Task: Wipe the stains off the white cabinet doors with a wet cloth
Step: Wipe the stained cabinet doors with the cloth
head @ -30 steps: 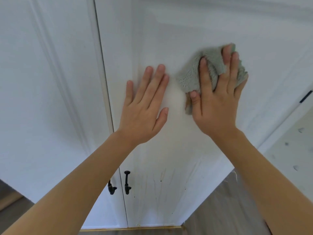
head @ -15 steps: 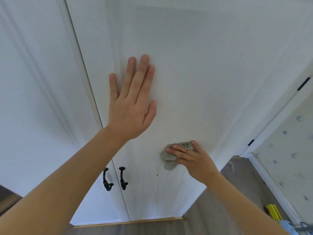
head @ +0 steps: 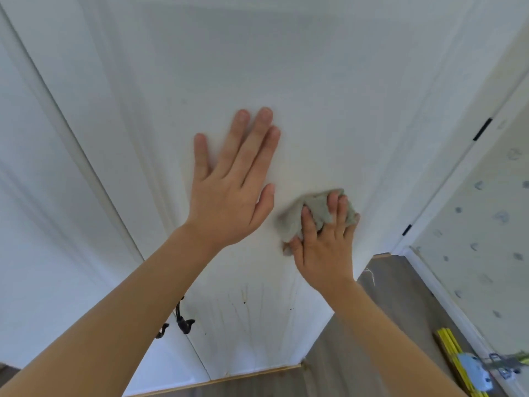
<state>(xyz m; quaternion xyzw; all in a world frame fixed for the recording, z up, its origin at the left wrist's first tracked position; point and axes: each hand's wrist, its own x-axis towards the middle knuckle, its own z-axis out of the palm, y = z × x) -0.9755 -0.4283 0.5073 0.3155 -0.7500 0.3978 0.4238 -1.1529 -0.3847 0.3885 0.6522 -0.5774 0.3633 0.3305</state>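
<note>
Against the right cabinet door [head: 329, 110], above its brown drip stains [head: 246, 299], my right hand [head: 323, 245] bunches the grey cloth [head: 312, 213] to scrub; left of it, my left hand [head: 229, 196] lies spread flat, seemingly steadying the door.

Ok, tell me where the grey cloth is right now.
In the head view the grey cloth is bunched under the right hand against the right cabinet door, just right of the flat left hand.
</note>
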